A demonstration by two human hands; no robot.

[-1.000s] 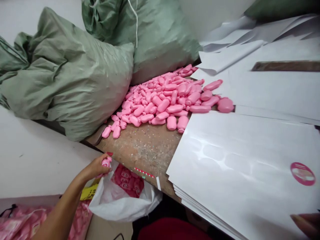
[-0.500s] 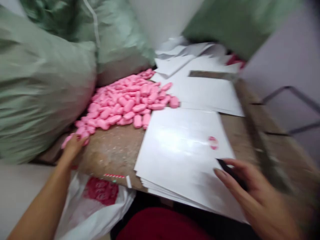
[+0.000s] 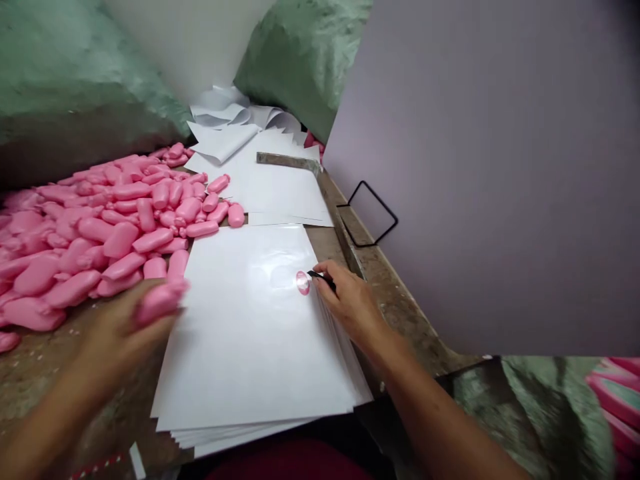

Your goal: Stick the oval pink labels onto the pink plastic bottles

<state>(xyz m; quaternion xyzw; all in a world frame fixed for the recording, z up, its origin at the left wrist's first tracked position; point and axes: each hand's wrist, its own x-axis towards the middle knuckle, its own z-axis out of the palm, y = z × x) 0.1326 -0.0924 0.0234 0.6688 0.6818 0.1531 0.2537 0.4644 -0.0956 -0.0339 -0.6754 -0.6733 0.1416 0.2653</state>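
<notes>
My left hand (image 3: 117, 340) is blurred by motion and grips a pink plastic piece (image 3: 159, 301) over the left edge of a stack of white glossy sheets (image 3: 250, 347). My right hand (image 3: 347, 300) rests on the right edge of the top sheet, pinching a thin black tool (image 3: 320, 277) whose tip touches a pink oval sticker (image 3: 303, 283). A big heap of pink plastic pieces (image 3: 100, 227) lies on the brown table (image 3: 380, 287) to the left.
Green woven sacks (image 3: 75, 73) stand behind the heap, another (image 3: 305, 60) at the back. More white sheets (image 3: 270, 187) lie further away, with crumpled ones beyond. A lilac wall and a black wire bracket (image 3: 373, 213) border the table's right. A green sack (image 3: 540, 407) sits lower right.
The view swung right. My left hand left the white bag, went to the heap and came to the sheets with a pink piece. My right hand moved up to the pink sticker.
</notes>
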